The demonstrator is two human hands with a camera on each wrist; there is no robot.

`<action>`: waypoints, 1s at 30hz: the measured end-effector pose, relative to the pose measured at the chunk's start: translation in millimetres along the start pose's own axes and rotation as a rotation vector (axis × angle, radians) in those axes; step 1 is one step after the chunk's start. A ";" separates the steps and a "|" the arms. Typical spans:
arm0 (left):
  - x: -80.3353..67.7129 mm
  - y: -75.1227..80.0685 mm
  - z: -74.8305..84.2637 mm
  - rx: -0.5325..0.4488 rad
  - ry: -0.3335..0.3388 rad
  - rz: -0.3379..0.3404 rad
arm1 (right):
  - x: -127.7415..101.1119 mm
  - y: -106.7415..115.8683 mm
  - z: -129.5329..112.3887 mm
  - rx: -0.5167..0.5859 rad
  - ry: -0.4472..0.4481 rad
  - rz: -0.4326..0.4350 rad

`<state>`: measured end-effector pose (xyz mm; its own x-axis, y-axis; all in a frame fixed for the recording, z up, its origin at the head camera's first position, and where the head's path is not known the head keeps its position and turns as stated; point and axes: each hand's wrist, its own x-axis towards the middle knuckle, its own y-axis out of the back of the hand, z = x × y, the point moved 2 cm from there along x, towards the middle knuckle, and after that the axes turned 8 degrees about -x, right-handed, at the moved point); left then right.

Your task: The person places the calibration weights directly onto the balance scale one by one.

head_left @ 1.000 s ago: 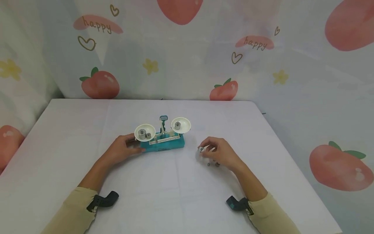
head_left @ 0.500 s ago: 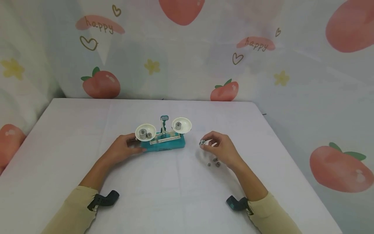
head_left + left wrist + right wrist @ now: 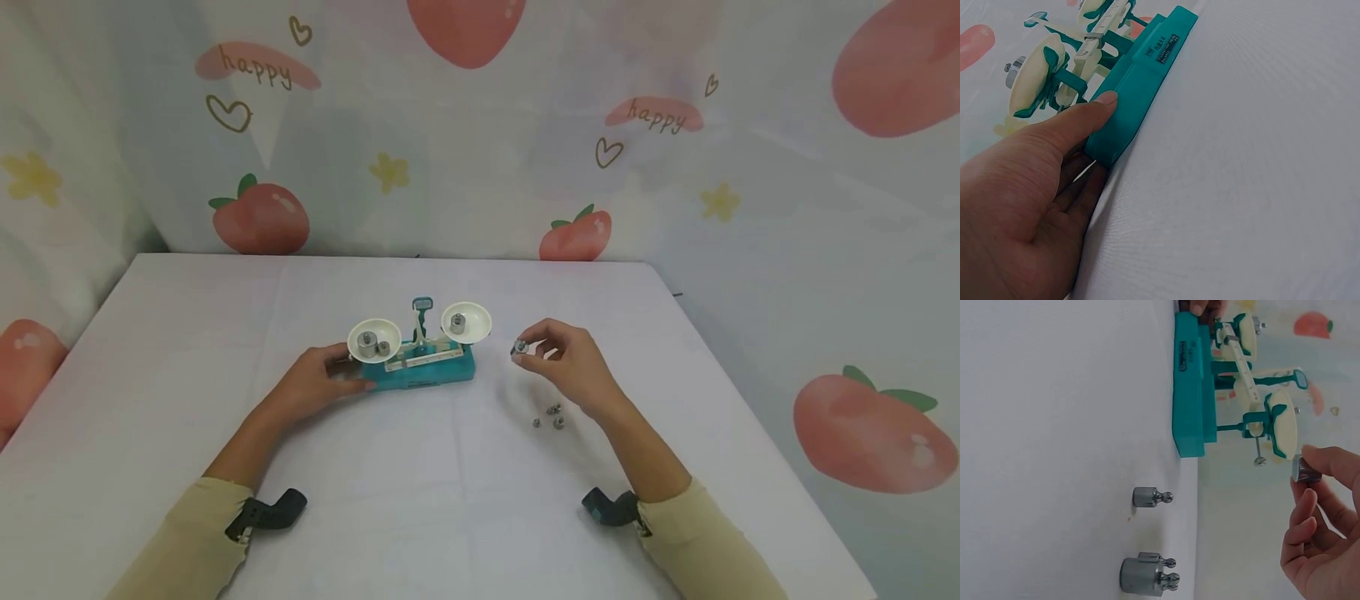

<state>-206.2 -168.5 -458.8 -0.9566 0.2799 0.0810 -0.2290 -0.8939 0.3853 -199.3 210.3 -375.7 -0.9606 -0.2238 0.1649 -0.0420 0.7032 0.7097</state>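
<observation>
A teal balance scale [image 3: 431, 372] with two cream pans stands mid-table. My left hand [image 3: 315, 385] grips the left end of its base; in the left wrist view the thumb lies on the base's front face and the fingers [image 3: 1088, 190] reach behind its end. The left pan [image 3: 387, 330] bears a larger metal weight [image 3: 367, 343] and a smaller one [image 3: 384, 347]. A single weight [image 3: 457, 323] sits in the right pan [image 3: 477, 325]. To the right of that pan, my right hand [image 3: 577, 371] pinches a metal weight [image 3: 1305, 470] between thumb and fingertips, raised above the table.
Several small metal weights [image 3: 558, 423] stand on the white-covered table [image 3: 360, 500] below my right hand. The right wrist view shows one weight [image 3: 1145, 497] apart from the others. A patterned cloth [image 3: 487, 150] hangs behind the table.
My right hand has lifted the pinched weight up and away from the loose weights, moving farther back over the table. The left hand keeps its grip on the scale's base.
</observation>
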 end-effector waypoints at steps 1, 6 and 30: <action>0.1 -0.2 -0.4 0.001 0.004 0.000 | 1.0 0.7 -1.9 0.002 0.002 0.001; -0.3 -0.2 -0.3 0.003 0.002 0.000 | 5.3 2.4 -11.2 0.013 0.008 0.003; 0.4 0.4 -1.8 -0.001 -0.006 -0.003 | 17.4 -5.2 -32.6 0.061 0.023 0.021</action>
<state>-207.0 -169.4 -460.3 -0.9549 0.2845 0.0851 -0.2318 -0.8933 0.3850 -206.9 180.7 -354.1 -0.9550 -0.2235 0.1950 -0.0396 0.7476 0.6630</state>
